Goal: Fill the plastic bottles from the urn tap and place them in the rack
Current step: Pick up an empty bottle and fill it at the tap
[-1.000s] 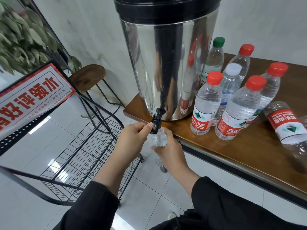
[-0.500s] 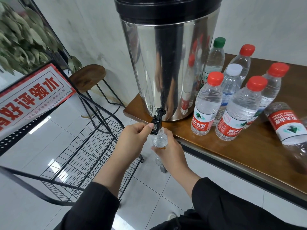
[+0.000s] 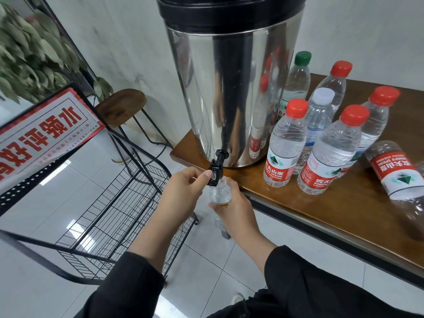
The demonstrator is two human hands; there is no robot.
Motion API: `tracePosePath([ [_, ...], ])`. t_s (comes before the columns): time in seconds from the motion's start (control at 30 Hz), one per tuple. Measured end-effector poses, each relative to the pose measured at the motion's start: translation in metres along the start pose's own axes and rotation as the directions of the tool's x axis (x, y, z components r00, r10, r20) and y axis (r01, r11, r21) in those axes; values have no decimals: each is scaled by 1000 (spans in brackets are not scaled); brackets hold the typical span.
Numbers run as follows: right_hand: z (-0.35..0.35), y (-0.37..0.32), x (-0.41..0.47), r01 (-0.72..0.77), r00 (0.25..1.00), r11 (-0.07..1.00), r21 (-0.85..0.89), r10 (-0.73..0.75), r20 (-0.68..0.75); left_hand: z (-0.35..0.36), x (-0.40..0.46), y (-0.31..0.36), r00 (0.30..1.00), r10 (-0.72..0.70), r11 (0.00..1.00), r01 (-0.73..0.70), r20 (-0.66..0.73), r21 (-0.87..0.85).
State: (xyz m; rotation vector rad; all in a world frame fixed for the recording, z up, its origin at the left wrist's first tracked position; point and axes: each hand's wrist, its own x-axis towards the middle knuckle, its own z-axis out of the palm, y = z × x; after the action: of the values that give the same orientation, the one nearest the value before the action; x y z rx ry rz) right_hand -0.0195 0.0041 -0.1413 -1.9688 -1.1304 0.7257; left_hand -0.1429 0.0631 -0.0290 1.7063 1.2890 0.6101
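A tall steel urn (image 3: 229,88) stands at the left corner of the wooden table (image 3: 298,203). Its black tap (image 3: 216,172) juts over the table edge. My left hand (image 3: 183,193) pinches the tap lever with thumb and fingers. My right hand (image 3: 236,210) grips an uncapped clear bottle (image 3: 219,194) upright, its mouth right under the tap. The black wire rack (image 3: 110,207) stands on the floor to the left, below my left arm.
Several capped bottles (image 3: 286,143) stand on the table right of the urn, and one labelled bottle (image 3: 399,180) lies on its side near the right edge. A red-and-white sign (image 3: 43,131) hangs on the rack's top. A wooden stool (image 3: 121,106) and a plant (image 3: 27,53) are behind.
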Motion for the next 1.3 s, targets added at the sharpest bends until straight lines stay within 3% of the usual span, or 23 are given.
tracePosePath([
  [0.43,-2,-2,-2,1,1000,1000,11,-1,5,0,0,-5,998,56,998,-56,-15,-31],
  [0.57,-1,-2,-2,2,1000,1000,-4,-2,6,-3,0,-3,979,200,975,-195,-39,106],
  [0.77,-1,-2,-2,2,1000,1000,26,-2,-3,-15,1,-11,942,323,910,-334,88,247],
  [0.9,0,-2,-2,-9,1000,999,49,9,-1,-20,3,-12,894,419,813,-446,155,375],
  [1.3,-3,-2,-4,-4,1000,998,56,3,4,-19,7,-13,859,480,719,-502,180,480],
])
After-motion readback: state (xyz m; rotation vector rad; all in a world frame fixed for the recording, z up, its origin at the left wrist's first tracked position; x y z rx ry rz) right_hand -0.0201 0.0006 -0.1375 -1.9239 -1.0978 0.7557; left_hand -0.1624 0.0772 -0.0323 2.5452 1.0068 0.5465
